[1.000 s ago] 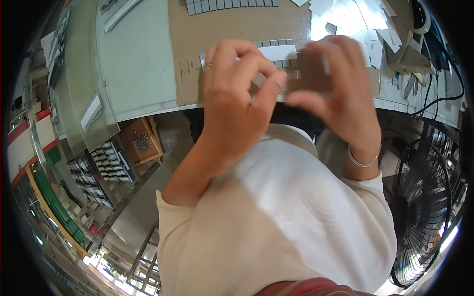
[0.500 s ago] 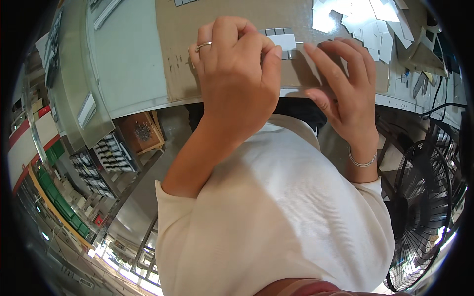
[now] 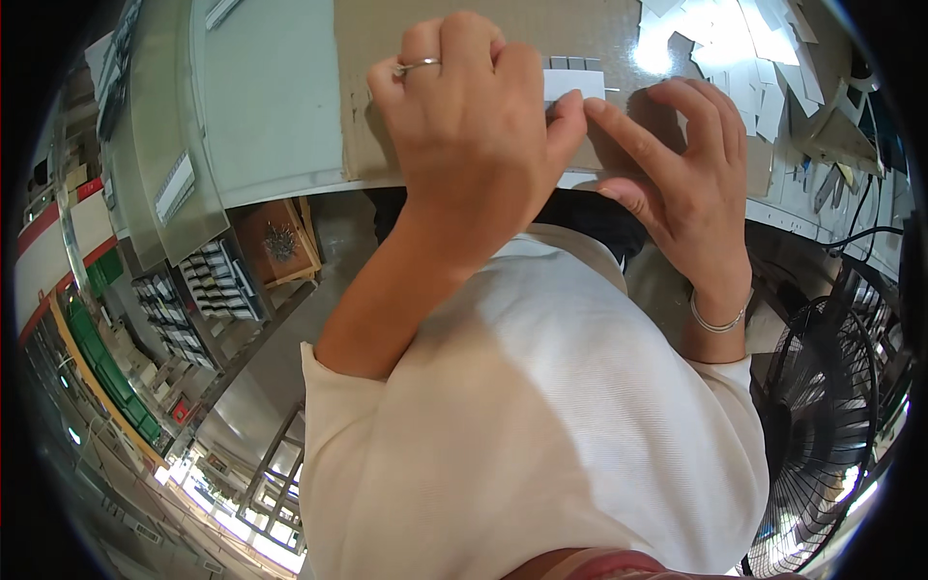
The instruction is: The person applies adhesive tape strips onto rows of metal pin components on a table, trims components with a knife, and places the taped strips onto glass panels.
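Glare on white slips [image 3: 725, 43], shadow beside right hand [image 3: 701, 188], fisheye-curved edges

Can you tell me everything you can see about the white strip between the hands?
The white strip is flat, plain and straight-edged, and looks like paper or card. It lies across grey blocks over the brown board; the blocks peek out past its far edge. A thin rod sticks out at its right end. The left hand hides its left part, with the thumb at its near edge. The right hand has its index fingertip by the near right corner; touching or not, I can't tell.
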`<state>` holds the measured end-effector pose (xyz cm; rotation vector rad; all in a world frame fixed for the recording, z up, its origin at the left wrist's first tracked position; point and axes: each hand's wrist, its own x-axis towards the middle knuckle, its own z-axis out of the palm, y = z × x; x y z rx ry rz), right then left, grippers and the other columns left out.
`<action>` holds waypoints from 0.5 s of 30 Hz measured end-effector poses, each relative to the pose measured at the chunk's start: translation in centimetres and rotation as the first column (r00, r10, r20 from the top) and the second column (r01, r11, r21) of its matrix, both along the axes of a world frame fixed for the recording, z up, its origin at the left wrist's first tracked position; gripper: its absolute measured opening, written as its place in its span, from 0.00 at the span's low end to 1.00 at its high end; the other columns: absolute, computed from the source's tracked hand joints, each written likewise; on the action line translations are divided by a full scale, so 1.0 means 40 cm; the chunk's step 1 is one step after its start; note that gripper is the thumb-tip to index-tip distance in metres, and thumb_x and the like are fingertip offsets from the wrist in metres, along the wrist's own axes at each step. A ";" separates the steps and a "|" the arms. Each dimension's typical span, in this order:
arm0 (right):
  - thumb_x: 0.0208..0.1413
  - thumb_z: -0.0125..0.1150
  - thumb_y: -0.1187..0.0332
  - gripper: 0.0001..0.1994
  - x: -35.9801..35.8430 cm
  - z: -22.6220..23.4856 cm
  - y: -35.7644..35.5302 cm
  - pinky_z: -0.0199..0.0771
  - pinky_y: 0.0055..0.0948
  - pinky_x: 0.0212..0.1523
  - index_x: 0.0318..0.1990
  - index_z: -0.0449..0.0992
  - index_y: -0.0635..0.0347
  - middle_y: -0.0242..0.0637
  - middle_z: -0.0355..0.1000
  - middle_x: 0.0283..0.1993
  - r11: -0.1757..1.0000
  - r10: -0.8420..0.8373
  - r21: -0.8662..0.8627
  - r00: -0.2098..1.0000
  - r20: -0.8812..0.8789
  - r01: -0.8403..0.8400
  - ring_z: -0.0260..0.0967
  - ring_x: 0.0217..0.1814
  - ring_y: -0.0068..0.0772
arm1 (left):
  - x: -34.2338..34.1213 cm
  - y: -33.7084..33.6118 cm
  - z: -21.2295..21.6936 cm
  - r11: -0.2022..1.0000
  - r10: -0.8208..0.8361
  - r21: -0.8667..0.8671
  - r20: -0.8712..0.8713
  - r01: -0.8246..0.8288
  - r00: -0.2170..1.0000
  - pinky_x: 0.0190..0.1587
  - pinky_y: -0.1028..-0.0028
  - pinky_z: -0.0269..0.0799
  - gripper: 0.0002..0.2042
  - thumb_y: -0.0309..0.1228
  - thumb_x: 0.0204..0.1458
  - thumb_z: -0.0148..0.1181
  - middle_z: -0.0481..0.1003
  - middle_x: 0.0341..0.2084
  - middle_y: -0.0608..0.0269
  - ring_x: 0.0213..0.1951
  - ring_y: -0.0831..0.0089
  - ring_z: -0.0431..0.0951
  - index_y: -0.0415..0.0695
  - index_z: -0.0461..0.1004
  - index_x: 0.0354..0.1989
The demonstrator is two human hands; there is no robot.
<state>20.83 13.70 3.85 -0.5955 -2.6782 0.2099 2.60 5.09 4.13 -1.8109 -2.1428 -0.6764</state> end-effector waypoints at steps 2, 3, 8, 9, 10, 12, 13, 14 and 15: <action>0.54 0.55 0.42 0.25 -0.003 0.008 0.006 0.58 0.46 0.61 0.53 0.78 0.43 0.40 0.65 0.51 0.999 0.023 -0.032 1.000 -0.005 -0.023 0.62 0.57 0.47 | -0.012 -0.016 0.009 0.999 0.017 -0.040 -0.050 -0.019 0.999 0.45 0.59 0.60 0.09 0.30 0.39 0.69 0.69 0.34 0.64 0.42 0.60 0.69 0.49 0.75 0.28; 0.54 0.56 0.43 0.25 -0.004 0.013 0.010 0.58 0.47 0.61 0.53 0.78 0.46 0.40 0.66 0.51 0.997 0.040 -0.061 0.999 -0.007 -0.041 0.62 0.57 0.48 | -0.025 -0.030 0.008 0.999 0.034 -0.009 -0.023 -0.034 0.999 0.45 0.59 0.59 0.10 0.29 0.37 0.69 0.69 0.36 0.63 0.43 0.60 0.68 0.48 0.75 0.29; 0.55 0.57 0.45 0.27 -0.001 0.005 0.030 0.56 0.50 0.63 0.54 0.76 0.54 0.43 0.66 0.55 0.969 0.105 -0.209 0.986 -0.128 -0.130 0.61 0.60 0.52 | -0.044 -0.158 0.027 0.995 0.023 0.086 0.346 -0.056 0.938 0.31 0.72 0.68 0.08 0.24 0.45 0.67 0.72 0.34 0.63 0.32 0.68 0.73 0.46 0.77 0.33; 0.55 0.57 0.45 0.28 -0.002 0.002 0.031 0.55 0.51 0.64 0.55 0.75 0.56 0.44 0.66 0.56 0.954 0.080 -0.270 0.979 -0.189 -0.130 0.60 0.62 0.53 | -0.033 -0.190 0.035 0.994 0.028 0.088 0.343 -0.061 0.939 0.31 0.72 0.68 0.08 0.24 0.45 0.67 0.72 0.34 0.63 0.32 0.68 0.73 0.46 0.77 0.33; 0.55 0.57 0.45 0.28 -0.003 0.006 0.031 0.55 0.51 0.64 0.55 0.75 0.56 0.44 0.66 0.56 0.954 0.085 -0.268 0.978 -0.191 -0.136 0.60 0.62 0.53 | -0.031 -0.224 0.034 0.993 0.118 -0.082 0.556 -0.087 0.823 0.31 0.74 0.69 0.07 0.25 0.48 0.66 0.74 0.33 0.61 0.31 0.71 0.75 0.44 0.77 0.35; 0.55 0.57 0.46 0.28 -0.025 0.022 0.024 0.52 0.52 0.67 0.58 0.73 0.54 0.43 0.65 0.61 0.995 0.089 -0.052 0.995 -0.035 -0.091 0.58 0.67 0.52 | -0.025 -0.280 0.003 0.962 0.260 -0.245 0.705 -0.118 0.660 0.30 0.76 0.71 0.07 0.26 0.51 0.66 0.77 0.32 0.60 0.31 0.75 0.76 0.42 0.77 0.37; 0.55 0.56 0.45 0.29 -0.030 0.032 0.015 0.50 0.53 0.68 0.59 0.72 0.52 0.42 0.64 0.63 0.995 0.093 -0.040 0.995 0.046 -0.092 0.56 0.69 0.51 | -0.017 -0.299 -0.030 0.950 0.311 -0.270 0.852 -0.154 0.422 0.34 0.76 0.73 0.08 0.27 0.54 0.65 0.78 0.32 0.57 0.32 0.74 0.78 0.40 0.77 0.40; 0.56 0.56 0.45 0.29 -0.035 0.037 0.007 0.48 0.54 0.69 0.59 0.71 0.51 0.42 0.63 0.66 0.994 0.112 -0.023 0.987 0.112 -0.110 0.55 0.71 0.50 | -0.009 -0.304 -0.046 0.935 0.325 -0.291 0.933 -0.202 0.158 0.37 0.76 0.75 0.09 0.28 0.56 0.63 0.80 0.32 0.55 0.33 0.74 0.79 0.38 0.77 0.43; 0.57 0.53 0.42 0.29 -0.033 0.028 0.002 0.45 0.57 0.70 0.60 0.72 0.48 0.43 0.60 0.68 0.992 0.128 -0.032 0.983 0.135 -0.124 0.53 0.72 0.52 | -0.003 -0.297 -0.045 0.938 0.286 -0.277 0.958 -0.209 0.015 0.41 0.73 0.76 0.12 0.31 0.59 0.60 0.80 0.34 0.53 0.37 0.69 0.80 0.36 0.76 0.44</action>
